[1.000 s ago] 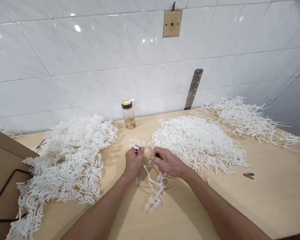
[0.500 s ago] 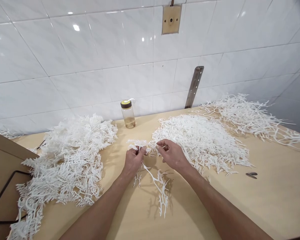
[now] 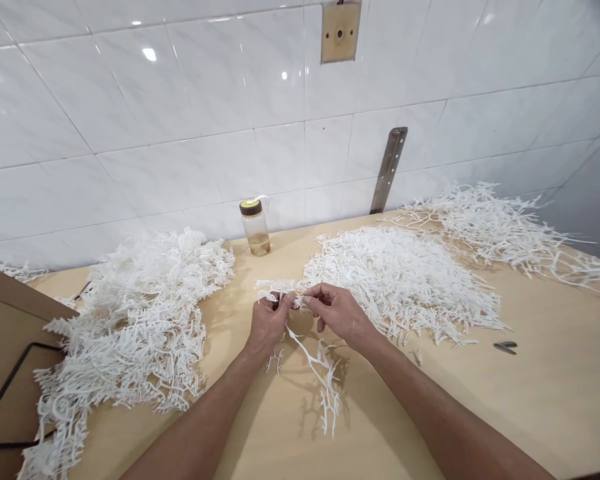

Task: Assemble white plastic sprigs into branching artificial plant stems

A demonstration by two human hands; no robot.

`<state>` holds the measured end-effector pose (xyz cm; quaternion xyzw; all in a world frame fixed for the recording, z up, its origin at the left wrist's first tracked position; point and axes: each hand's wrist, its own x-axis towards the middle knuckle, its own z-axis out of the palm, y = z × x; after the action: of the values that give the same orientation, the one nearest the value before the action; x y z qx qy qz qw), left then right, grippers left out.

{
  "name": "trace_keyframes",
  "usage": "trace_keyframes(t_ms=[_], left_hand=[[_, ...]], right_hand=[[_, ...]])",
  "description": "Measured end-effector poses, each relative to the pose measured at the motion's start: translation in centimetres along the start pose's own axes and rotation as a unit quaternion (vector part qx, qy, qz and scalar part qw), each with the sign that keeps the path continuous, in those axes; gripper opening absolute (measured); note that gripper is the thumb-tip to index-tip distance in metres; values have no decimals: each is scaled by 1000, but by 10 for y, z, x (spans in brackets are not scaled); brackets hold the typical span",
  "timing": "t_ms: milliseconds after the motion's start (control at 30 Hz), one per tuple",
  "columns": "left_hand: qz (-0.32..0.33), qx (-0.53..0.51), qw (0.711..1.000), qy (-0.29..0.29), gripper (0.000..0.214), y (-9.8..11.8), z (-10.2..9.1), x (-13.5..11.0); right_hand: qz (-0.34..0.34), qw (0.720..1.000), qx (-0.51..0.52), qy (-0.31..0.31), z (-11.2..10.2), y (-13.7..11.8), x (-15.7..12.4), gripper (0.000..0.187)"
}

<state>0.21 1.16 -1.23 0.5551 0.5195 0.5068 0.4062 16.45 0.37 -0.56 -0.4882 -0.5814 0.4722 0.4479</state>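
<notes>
My left hand (image 3: 269, 321) is closed around a white branching plastic sprue (image 3: 316, 370) whose long end hangs down toward me over the wooden table (image 3: 540, 387). A tuft of white pieces (image 3: 273, 287) sticks up above its fingers. My right hand (image 3: 336, 310) pinches a small white part on the same sprue, fingertips touching those of the left hand. Both hands hover just above the table, between two white heaps.
A big heap of white sprues (image 3: 135, 320) lies at the left, a flatter pile of small white pieces (image 3: 400, 277) at the right, and another pile (image 3: 495, 223) far right. A capped jar (image 3: 255, 227) stands by the tiled wall. Small cutters (image 3: 504, 347) lie right. A cardboard box (image 3: 5, 347) sits left.
My right hand moved up and toward the left hand until the fingertips met at the sprue. The hanging end of the sprue stopped swinging and now hangs still.
</notes>
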Motion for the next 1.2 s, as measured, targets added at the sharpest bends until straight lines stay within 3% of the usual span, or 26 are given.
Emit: trace_keyframes(t_ms=[367,867,1200], left_hand=[[-25,7,1000,-7,44,1,1,-1],[-26,23,999,-3,42,-2,1,-2],[-12,22,1000,-13,31,-7,1,1]], right_hand=[[-14,1000,9,-18,3,-10,-4,23],[2,998,55,-8,8,3,0,23],[2,1000,12,20,9,-3,-2,19]])
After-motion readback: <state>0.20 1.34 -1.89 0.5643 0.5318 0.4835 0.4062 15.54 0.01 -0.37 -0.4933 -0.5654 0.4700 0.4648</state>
